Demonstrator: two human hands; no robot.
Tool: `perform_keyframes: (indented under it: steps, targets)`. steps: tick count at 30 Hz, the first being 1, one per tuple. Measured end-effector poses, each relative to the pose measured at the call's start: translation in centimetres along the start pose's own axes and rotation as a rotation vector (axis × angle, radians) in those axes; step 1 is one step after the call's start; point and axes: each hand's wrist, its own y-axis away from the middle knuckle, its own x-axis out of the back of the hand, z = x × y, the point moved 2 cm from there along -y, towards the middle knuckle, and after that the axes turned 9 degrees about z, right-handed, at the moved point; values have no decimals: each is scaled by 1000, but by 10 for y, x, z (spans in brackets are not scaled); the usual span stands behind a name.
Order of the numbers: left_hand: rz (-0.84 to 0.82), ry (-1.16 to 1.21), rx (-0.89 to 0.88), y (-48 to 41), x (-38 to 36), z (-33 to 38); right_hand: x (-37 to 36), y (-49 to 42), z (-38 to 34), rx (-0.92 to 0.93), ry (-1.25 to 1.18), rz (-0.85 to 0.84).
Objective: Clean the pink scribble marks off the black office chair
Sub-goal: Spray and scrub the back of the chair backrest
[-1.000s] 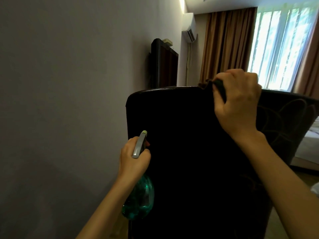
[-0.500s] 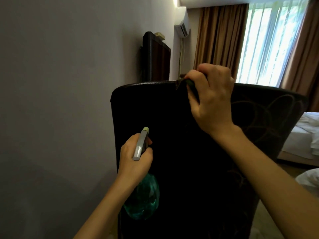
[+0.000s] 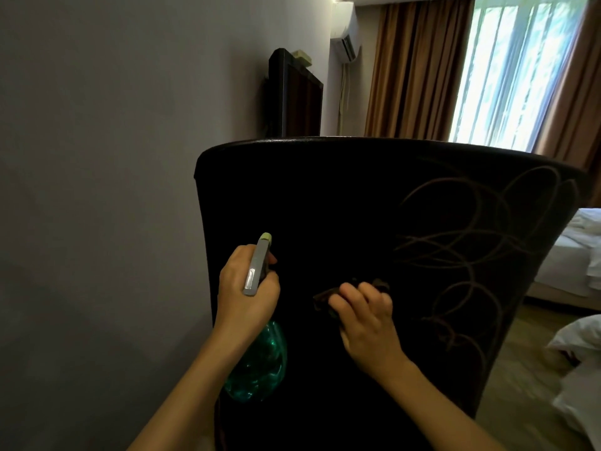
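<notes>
The black office chair's backrest (image 3: 331,203) fills the middle of the view, seen from behind. Looping scribble marks (image 3: 471,242) cover its right half; they look dull brownish in this dim light. My left hand (image 3: 247,294) grips a green spray bottle (image 3: 260,366) by its grey trigger head, held against the backrest's left side. My right hand (image 3: 367,317) holds a dark cloth (image 3: 328,296) pressed on the backrest's middle, just left of the marks.
A grey wall (image 3: 97,190) stands close on the left. A wall-mounted TV (image 3: 299,96) and an air conditioner (image 3: 346,30) lie beyond the chair. Brown curtains and a bright window (image 3: 514,70) are at the back. A bed with white sheets (image 3: 572,255) is on the right.
My right hand has dropped with the cloth from the backrest's top edge to its middle. The left hand with the bottle has stayed about where it was.
</notes>
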Motion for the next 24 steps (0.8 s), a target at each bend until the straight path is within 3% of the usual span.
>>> perform_keyframes:
  steps: [4,8,13,20,24]
  targets:
    - [-1,-4,22,0,7,-3,17,-18,-10,53,-13,-25]
    - [-58,9,20,8,8,-4,62,-95,-5,-28,-133,221]
    - [-61,81,40,10,3,-6,94,-190,28,-147,-23,462]
    - [-40,34,32,7,-12,-20,55,-160,38,-197,-24,432]
    - [-38,37,35,8,-11,-24,14,-70,16,-18,51,177]
